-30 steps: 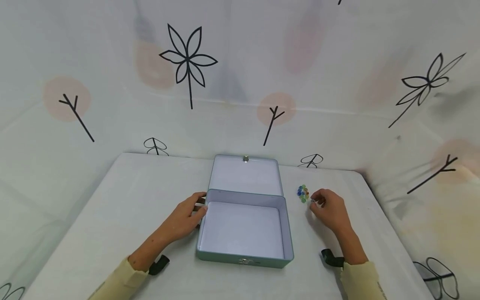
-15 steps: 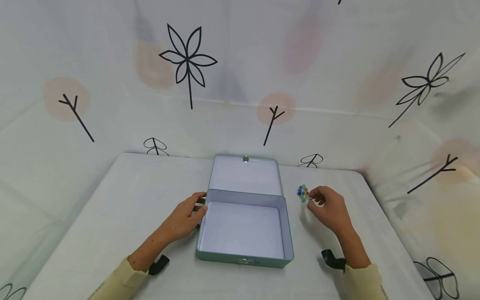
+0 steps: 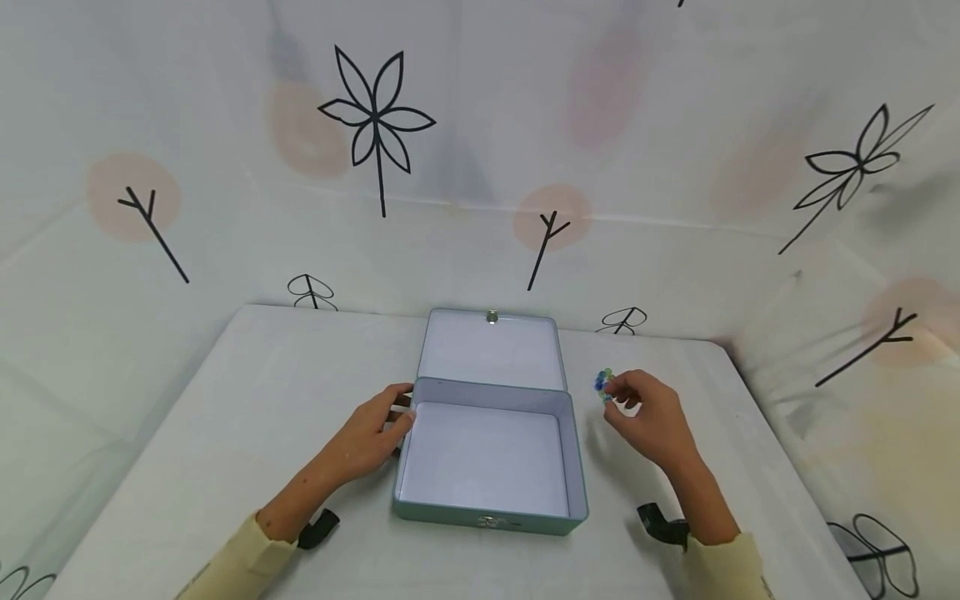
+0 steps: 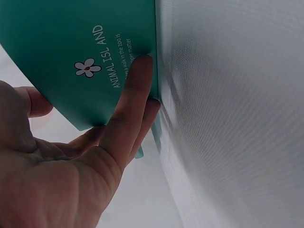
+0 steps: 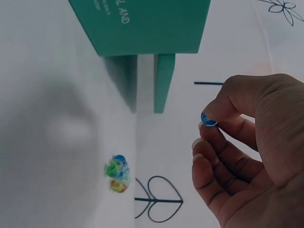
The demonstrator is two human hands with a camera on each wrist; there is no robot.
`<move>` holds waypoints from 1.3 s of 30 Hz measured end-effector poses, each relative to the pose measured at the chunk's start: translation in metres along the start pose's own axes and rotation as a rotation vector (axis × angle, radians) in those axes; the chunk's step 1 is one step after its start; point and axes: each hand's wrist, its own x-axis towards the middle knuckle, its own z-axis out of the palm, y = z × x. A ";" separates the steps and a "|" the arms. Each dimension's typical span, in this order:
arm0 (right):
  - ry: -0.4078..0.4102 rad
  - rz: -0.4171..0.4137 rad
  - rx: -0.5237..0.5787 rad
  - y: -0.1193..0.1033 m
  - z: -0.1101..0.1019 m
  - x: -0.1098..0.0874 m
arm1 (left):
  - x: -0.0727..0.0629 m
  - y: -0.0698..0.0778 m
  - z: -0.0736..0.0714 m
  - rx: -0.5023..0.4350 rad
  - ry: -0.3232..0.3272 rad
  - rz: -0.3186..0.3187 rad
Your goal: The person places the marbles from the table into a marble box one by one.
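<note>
The right hand (image 3: 651,419) pinches one small, round, blue glass marble (image 5: 208,119) between its thumb and a fingertip, while its other fingers curl loosely with nothing in them. So slight and smooth a ball hardly allows more than a fingertip hold, and that hold also leaves the palm out of the way. The right wrist view shows the marble lifted off the worktop.

The left hand (image 3: 367,437) is relaxed and gripping nothing: its long fingers lie nearly straight against the printed outer wall of a rectangular green metal box (image 3: 450,511), with the thumb at the rim. The touch looks light, probably enough to steady the box without covering its inside.

Just beyond the right fingertips, a small cluster of blue, green and orange glass marbles (image 5: 117,173) sits on the white-covered worktop (image 3: 330,358), to the right of the box and partly hidden from the head view. Grouped like this, they seem placed within easy reach of that hand.

The box stands between both hands, its pale interior bare. Its hinged, pale-lined lid (image 3: 491,352) is folded back away from the person, projecting behind the box without touching the worktop, which leaves the whole top accessible. A metal catch (image 3: 492,317) sits at the lid's far edge.
</note>
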 end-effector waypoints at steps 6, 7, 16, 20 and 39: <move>-0.003 -0.049 0.011 -0.008 0.002 0.000 | 0.000 0.001 -0.001 0.012 0.004 -0.004; -0.006 -0.058 0.017 -0.009 0.002 0.000 | 0.000 0.001 -0.001 0.013 0.005 -0.004; -0.072 -0.122 0.044 -0.020 0.006 -0.002 | 0.001 0.001 -0.002 0.010 -0.002 0.002; -0.113 -0.128 0.068 -0.024 0.008 -0.004 | 0.001 0.002 -0.002 0.003 -0.004 0.002; -0.160 -0.239 0.108 -0.035 0.016 -0.007 | -0.001 0.002 -0.001 0.012 -0.005 -0.006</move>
